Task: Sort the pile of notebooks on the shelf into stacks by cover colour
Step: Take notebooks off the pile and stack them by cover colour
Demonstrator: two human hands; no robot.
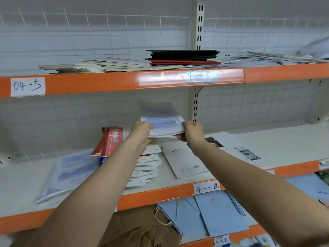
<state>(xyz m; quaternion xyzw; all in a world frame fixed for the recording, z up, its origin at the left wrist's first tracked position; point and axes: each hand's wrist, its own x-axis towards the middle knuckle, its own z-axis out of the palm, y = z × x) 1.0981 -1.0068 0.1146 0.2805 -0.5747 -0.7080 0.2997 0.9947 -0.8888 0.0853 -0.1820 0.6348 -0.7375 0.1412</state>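
A person's left hand (142, 130) and right hand (193, 133) are both gripping a small bundle of plastic-wrapped pale blue notebooks (164, 126), one hand curled round each side edge, holding it in the air above the middle shelf (267, 139) labelled "4—4". Under the hands, a mixed pile of notebooks (147, 164) is sitting on that shelf with red notebooks (111, 143) leaning at its left, a blurred stack of blue ones (65, 173) lying further left, and a grey notebook (183, 161) lying flat to the right. On the upper shelf (106, 82), labelled "04-5", dark green and red notebooks (183, 57) are sitting stacked beside pale ones (106, 65).
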